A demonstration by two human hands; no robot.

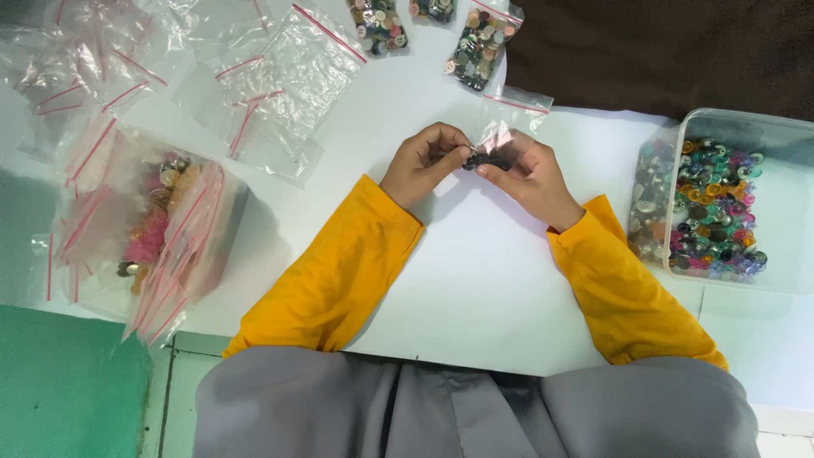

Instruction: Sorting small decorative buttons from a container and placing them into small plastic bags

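Hands meeting over a small clear zip bag at the middle of the white table.

From my remote seat I see the left hand [421,161] and the right hand [527,174] pinched together on a small zip bag [506,127] with a red strip, fingers closed narrowly around a little dark clump of buttons [487,160] at the bag's lower end. The bag is lifted slightly off the white table [475,280], between the two yellow sleeves. To the right, well apart, stands a clear plastic tub [767,136] of mixed coloured buttons. Filled button bags [480,47] lie beyond the hands, empty zip bags [288,76] to the upper left, and a box of stuffed bags [161,229] sits far left.
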